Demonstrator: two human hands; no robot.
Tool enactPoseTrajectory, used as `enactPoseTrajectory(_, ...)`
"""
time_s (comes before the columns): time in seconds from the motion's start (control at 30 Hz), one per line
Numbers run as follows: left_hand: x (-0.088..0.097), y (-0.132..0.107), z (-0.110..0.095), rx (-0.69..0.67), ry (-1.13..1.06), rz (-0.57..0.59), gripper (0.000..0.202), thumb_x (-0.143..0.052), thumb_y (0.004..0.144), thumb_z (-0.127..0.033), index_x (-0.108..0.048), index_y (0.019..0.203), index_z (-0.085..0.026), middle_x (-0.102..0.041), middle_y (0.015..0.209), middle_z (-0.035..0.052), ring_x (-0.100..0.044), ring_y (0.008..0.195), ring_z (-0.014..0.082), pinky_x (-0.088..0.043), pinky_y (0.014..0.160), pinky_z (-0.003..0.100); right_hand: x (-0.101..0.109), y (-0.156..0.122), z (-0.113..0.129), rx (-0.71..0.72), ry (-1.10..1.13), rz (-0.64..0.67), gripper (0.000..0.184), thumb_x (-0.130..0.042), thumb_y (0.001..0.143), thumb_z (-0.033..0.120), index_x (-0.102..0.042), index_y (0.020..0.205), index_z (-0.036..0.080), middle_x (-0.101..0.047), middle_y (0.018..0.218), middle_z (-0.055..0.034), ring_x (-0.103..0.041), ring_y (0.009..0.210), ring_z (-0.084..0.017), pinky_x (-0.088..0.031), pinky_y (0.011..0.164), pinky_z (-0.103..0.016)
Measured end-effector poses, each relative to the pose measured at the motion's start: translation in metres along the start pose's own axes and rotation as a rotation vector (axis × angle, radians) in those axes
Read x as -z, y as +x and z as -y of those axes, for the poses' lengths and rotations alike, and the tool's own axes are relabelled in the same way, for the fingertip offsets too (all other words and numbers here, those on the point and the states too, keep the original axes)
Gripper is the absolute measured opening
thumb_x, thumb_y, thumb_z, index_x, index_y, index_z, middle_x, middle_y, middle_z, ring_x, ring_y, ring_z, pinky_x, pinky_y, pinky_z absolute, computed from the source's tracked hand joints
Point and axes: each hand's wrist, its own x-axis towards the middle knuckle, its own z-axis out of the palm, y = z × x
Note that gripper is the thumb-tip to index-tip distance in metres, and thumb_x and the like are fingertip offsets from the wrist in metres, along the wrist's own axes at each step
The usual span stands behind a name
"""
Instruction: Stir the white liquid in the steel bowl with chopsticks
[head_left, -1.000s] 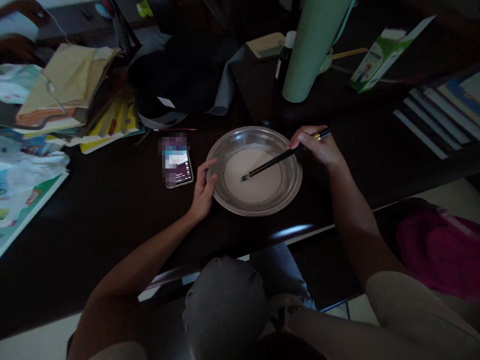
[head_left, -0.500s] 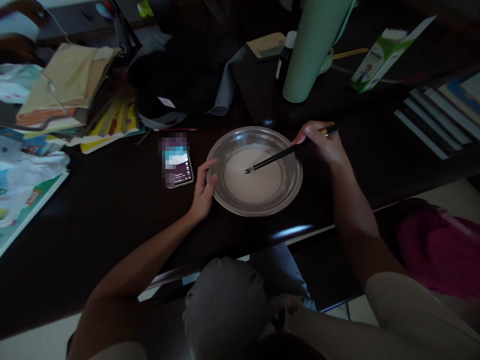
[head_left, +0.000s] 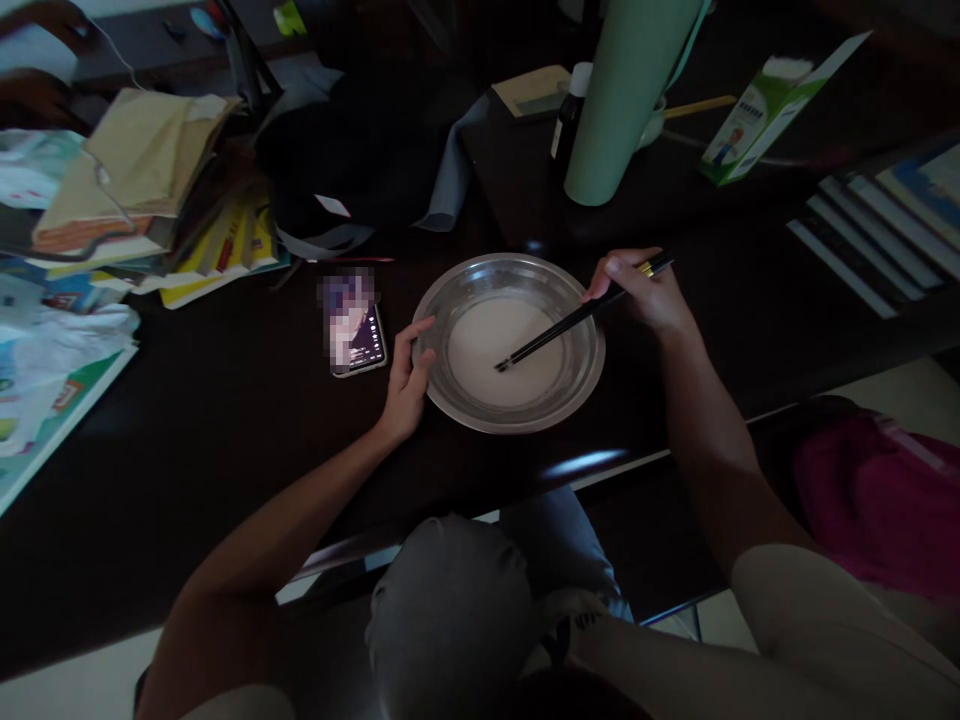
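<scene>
A round metal bowl (head_left: 514,418) stands on the dark table in front of me, holding a pale, milky liquid or batter (head_left: 487,335). My left hand (head_left: 409,378) grips the bowl's left rim, thumb inside and fingers along the edge. In my right hand (head_left: 641,290), over the bowl's right rim, is a pair of black chopsticks (head_left: 559,328) with gold bands near the top. They slant down to the left, close together, and their tips dip into the pale mixture near its middle.
Left of the bowl lies a lit phone (head_left: 356,325). Papers and books (head_left: 127,180) pile up at the far left, beside a dark bag (head_left: 352,150). Behind the bowl stand a green tumbler (head_left: 630,110), a dark bottle (head_left: 570,120) and a green-white box (head_left: 757,125). Stacked books (head_left: 885,230) lie right.
The chopstick tips have shifted slightly down toward me in the mixture and drawn closer together. The phone's picture has changed. My left hand and the bowl stay in place.
</scene>
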Motion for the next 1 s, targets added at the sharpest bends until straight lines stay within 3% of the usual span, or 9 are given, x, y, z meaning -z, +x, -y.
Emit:
enactPoseTrajectory(0.13,0.0001,0.0003,-0.0017,-0.005,0.002,0.008,0.044,-0.055,0.096,-0.055,-0.056,0.133,-0.032,-0.056,0.134,0.0052,-0.055,0.125,0.0246,-0.042,0.113,0.044,0.0000,0.0010,0.0003,0.007,-0.016,0.046,0.040,-0.068,0.082,0.062,-0.073,0.066,0.025,-0.070,0.065,-0.0007,-0.072,0.069,-0.018,-0.057,0.070,-0.035)
enactPoseTrajectory(0.3,0.0002,0.0003,-0.0021,-0.002,-0.001,0.009,0.044,-0.055,0.096,-0.054,-0.056,0.133,-0.031,-0.056,0.134,0.0055,-0.053,0.126,0.0247,-0.040,0.114,0.045,0.0027,0.0011,-0.0023,0.017,0.045,-0.105,0.043,-0.066,0.085,0.059,-0.070,0.060,0.024,-0.067,0.060,-0.0012,-0.067,0.058,-0.017,-0.053,0.061,-0.034)
enactPoseTrajectory(0.5,0.0000,0.0002,-0.0007,-0.005,-0.021,0.016,0.043,-0.055,0.096,-0.053,-0.055,0.133,-0.032,-0.055,0.133,0.0050,-0.053,0.127,0.0245,-0.039,0.115,0.045,-0.0004,0.0002,0.0006,-0.025,0.005,0.074,0.042,-0.068,0.081,0.064,-0.073,0.066,0.025,-0.070,0.064,-0.0016,-0.070,0.067,-0.019,-0.057,0.069,-0.037)
enactPoseTrajectory(0.7,0.0002,0.0001,0.0009,0.000,-0.008,0.006,0.044,-0.055,0.096,-0.055,-0.056,0.133,-0.032,-0.056,0.134,0.0053,-0.054,0.126,0.0247,-0.041,0.113,0.045,0.0028,0.0018,-0.0031,0.013,0.043,-0.087,0.043,-0.066,0.084,0.061,-0.071,0.061,0.025,-0.067,0.060,-0.0018,-0.066,0.059,-0.017,-0.054,0.063,-0.036)
enactPoseTrajectory(0.9,0.0001,0.0001,0.0011,-0.005,-0.001,0.005,0.043,-0.054,0.097,-0.053,-0.055,0.134,-0.032,-0.056,0.135,0.0053,-0.054,0.127,0.0246,-0.040,0.114,0.046,-0.0003,0.0008,-0.0011,-0.029,0.009,0.069,0.044,-0.067,0.080,0.066,-0.073,0.065,0.025,-0.069,0.063,-0.0017,-0.067,0.064,-0.018,-0.055,0.067,-0.036)
enactPoseTrajectory(1.0,-0.0001,-0.0002,0.0005,-0.007,0.000,0.002,0.043,-0.055,0.096,-0.054,-0.055,0.134,-0.032,-0.055,0.137,0.0055,-0.053,0.128,0.0248,-0.040,0.115,0.046,-0.0009,0.0017,0.0009,-0.007,0.012,0.002,0.041,-0.068,0.082,0.062,-0.073,0.065,0.025,-0.070,0.065,-0.0017,-0.068,0.066,-0.018,-0.055,0.069,-0.035)
